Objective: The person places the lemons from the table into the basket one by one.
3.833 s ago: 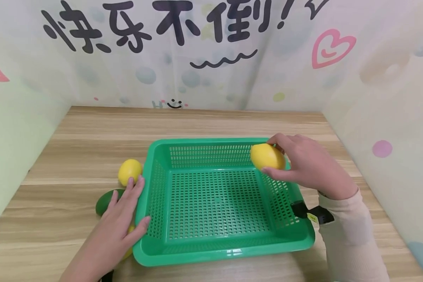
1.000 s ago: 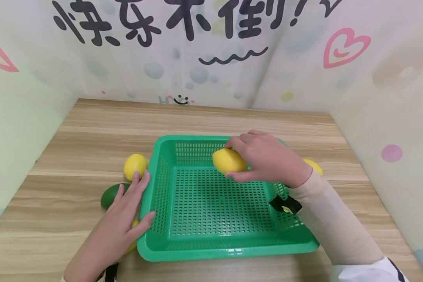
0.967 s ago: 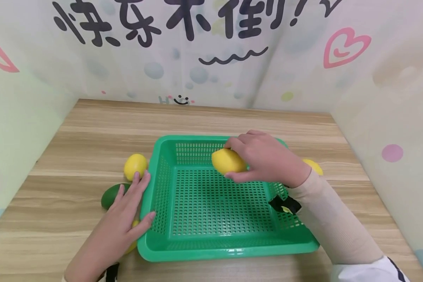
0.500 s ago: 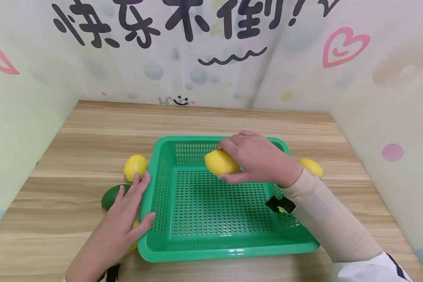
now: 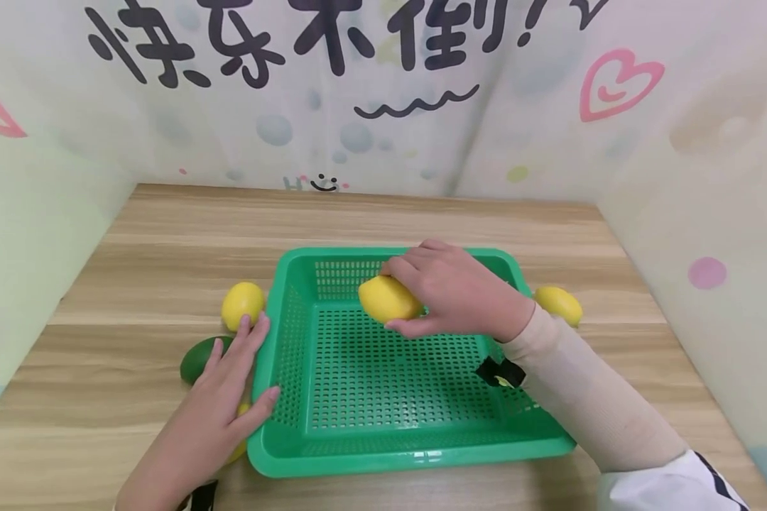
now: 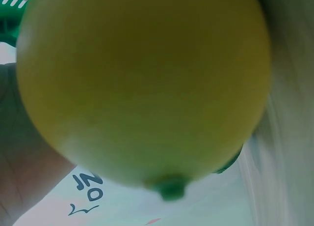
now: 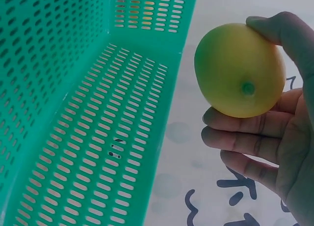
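Note:
My right hand (image 5: 454,287) grips a yellow lemon (image 5: 388,299) between thumb and fingers, above the back middle of a green plastic basket (image 5: 415,460). In the right wrist view the thumb presses one side of that lemon (image 7: 240,71) and fingers support the other. My left hand (image 5: 214,397) lies along the basket's left rim, fingers extended and spread. At its fingertips is another lemon (image 5: 242,305); a dark green oval fruit (image 5: 198,360) sits partly behind the fingers. One more yellow fruit (image 5: 238,446) is mostly hidden under this hand. A yellow fruit (image 6: 147,88) fills the left wrist view.
Outside the basket's right side another lemon (image 5: 559,305) lies on the wooden table (image 5: 358,220). A printed curtain wall (image 5: 371,135) closes off the back, and pale walls stand left and right.
My right hand has carried its lemon leftward from the basket's right rim to above its middle. The lemon on the right has come into view from behind the right arm. The left hand stays put.

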### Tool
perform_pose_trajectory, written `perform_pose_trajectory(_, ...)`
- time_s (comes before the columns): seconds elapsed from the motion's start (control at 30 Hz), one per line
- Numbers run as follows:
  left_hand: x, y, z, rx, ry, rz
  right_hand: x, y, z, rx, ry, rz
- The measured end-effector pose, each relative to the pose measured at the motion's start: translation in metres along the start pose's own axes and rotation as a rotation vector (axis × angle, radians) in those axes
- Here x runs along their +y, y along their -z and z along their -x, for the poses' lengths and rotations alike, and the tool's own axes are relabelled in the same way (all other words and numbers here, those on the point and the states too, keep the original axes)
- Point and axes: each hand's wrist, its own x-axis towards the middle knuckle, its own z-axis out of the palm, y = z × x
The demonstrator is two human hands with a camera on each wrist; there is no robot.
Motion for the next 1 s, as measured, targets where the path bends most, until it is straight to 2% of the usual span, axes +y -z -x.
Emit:
perform_pose_trajectory(0.3,0.0,-0.001,0.002,0.018,-0.008,-0.02,-0.003,-0.009,-0.003,-0.042,0.018,-0.022)
perform_pose_trajectory(0.6,0.0,-0.001,0.001,0.016,-0.016,-0.023,-0.006,-0.011,-0.004,0.01,0.053,-0.008)
perform_pose_trajectory(0.77,0.001,0.0,0.002,0.004,0.0,-0.032,-0.008,-0.015,-0.004,0.028,0.077,0.019)
perform_pose_trajectory(1.0,0.001,-0.001,0.001,0.016,-0.014,-0.03,-0.01,-0.015,-0.005,0.044,0.078,0.048)
